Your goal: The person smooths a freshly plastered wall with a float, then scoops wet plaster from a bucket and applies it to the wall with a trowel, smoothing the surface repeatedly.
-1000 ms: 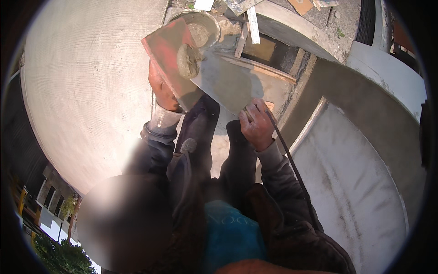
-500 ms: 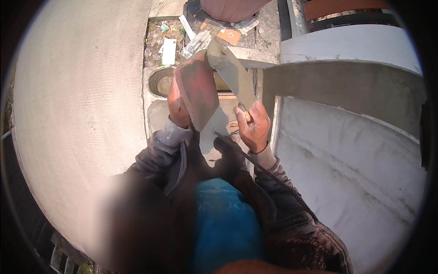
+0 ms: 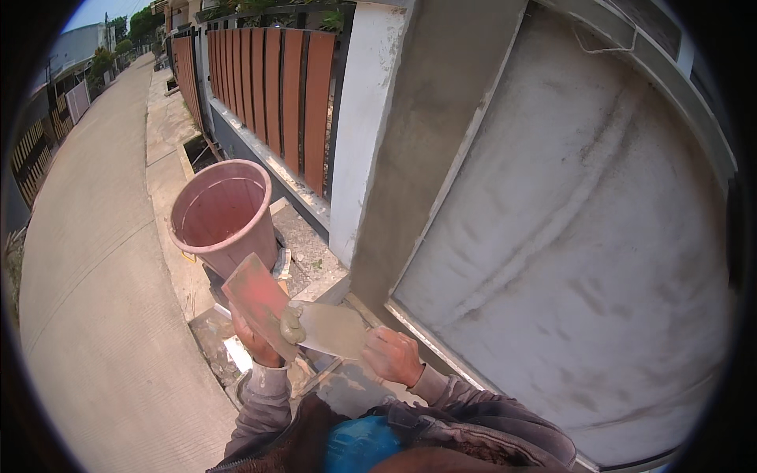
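Note:
My left hand (image 3: pixel 254 344) grips a flat red board (image 3: pixel 258 303) held tilted, with a lump of grey mortar (image 3: pixel 292 323) on its edge. My right hand (image 3: pixel 392 356) holds a metal trowel (image 3: pixel 331 329) whose blade points left and touches the mortar on the board. Both hands are low in the head view, just in front of a freshly plastered grey wall (image 3: pixel 568 236). A grey pillar (image 3: pixel 430 150) of wet plaster rises behind the trowel.
A large pink plastic tub (image 3: pixel 221 213) stands on the ground beyond the board. A fence of brown slats (image 3: pixel 268 87) runs along a white post (image 3: pixel 364 118). A concrete road (image 3: pixel 95 260) lies to the left. Rubble and scraps lie below the hands.
The view has swung up from looking straight down to facing the wall and street. The red board and trowel stay in my hands, now held together lower in view.

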Demonstrator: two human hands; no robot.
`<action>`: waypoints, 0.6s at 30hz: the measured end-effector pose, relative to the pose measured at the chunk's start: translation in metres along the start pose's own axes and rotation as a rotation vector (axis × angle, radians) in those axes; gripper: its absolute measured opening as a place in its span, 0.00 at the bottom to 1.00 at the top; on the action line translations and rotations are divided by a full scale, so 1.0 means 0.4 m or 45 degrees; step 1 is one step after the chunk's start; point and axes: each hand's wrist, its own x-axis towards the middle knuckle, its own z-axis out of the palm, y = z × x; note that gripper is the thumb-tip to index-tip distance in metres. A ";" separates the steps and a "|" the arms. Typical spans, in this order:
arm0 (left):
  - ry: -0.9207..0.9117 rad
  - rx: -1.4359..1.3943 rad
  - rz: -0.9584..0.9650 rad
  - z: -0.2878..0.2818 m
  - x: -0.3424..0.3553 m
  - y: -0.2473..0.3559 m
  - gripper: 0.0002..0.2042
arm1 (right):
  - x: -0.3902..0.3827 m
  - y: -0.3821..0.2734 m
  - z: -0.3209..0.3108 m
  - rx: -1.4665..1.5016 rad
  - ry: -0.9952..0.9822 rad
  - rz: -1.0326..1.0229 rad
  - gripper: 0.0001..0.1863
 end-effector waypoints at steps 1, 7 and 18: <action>0.019 0.038 0.028 0.030 -0.018 -0.010 0.29 | -0.002 -0.003 -0.012 0.011 -0.020 0.016 0.10; -0.346 0.102 -0.046 0.166 -0.124 0.018 0.31 | -0.033 0.033 -0.091 -0.011 0.146 0.150 0.10; -0.685 -0.139 -0.518 0.255 -0.073 0.056 0.20 | -0.055 0.134 -0.335 1.364 -0.718 0.398 0.20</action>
